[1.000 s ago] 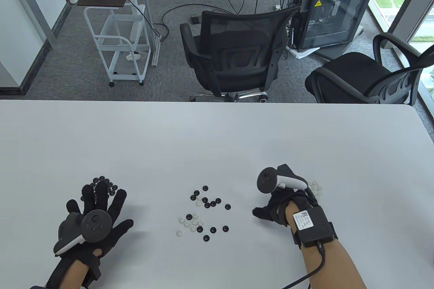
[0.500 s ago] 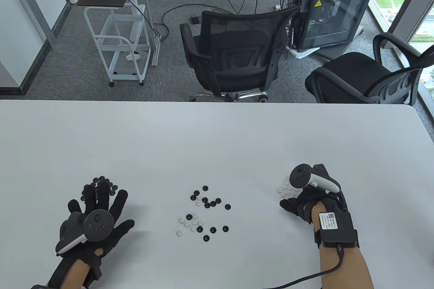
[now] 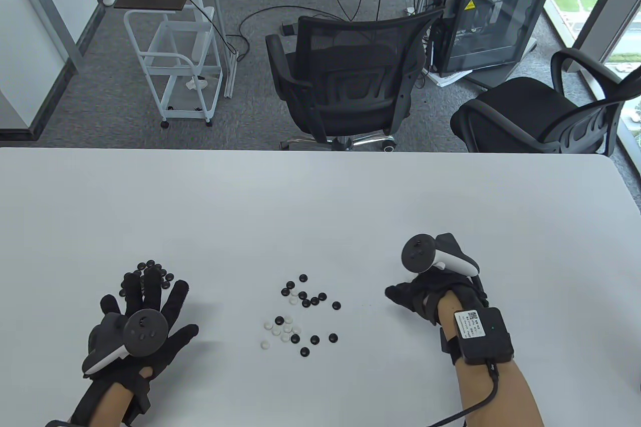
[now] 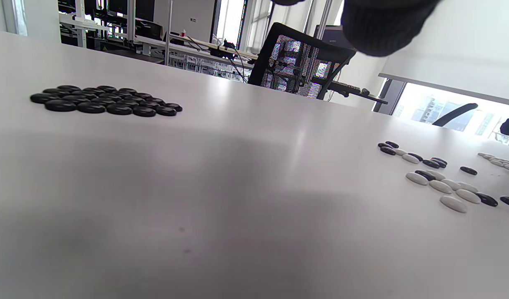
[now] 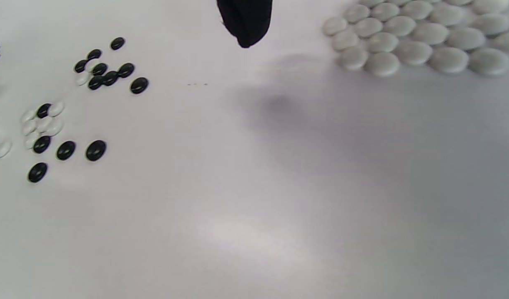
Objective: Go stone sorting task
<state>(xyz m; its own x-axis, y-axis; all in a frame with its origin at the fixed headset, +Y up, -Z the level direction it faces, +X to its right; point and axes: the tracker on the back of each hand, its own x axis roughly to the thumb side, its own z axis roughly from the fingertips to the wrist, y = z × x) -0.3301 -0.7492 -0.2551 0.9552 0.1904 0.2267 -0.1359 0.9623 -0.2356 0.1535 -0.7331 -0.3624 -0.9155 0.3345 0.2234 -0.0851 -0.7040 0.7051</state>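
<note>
A mixed cluster of black and white Go stones (image 3: pixel 300 314) lies at the table's near middle, also in the right wrist view (image 5: pixel 67 112) and left wrist view (image 4: pixel 441 178). A pile of black stones (image 3: pixel 150 269) lies at the left, clear in the left wrist view (image 4: pixel 105 101). My left hand (image 3: pixel 165 312) rests flat with fingers spread, fingertips over that pile, holding nothing. A pile of white stones (image 5: pixel 416 41) lies at the right; in the table view my right hand (image 3: pixel 410 297) hides it. One bare right fingertip (image 5: pixel 246 25) hangs above the table, with no stone.
The white table (image 3: pixel 320 206) stretches far back beyond the stones. Two black office chairs (image 3: pixel 345 81) (image 3: pixel 541 111) stand past its far edge. A cable runs from the box on my right wrist (image 3: pixel 483 337) off the near edge.
My right hand went right to the white pile, then came back left toward the mixed cluster and now covers the white pile in the table view. The left hand stayed put.
</note>
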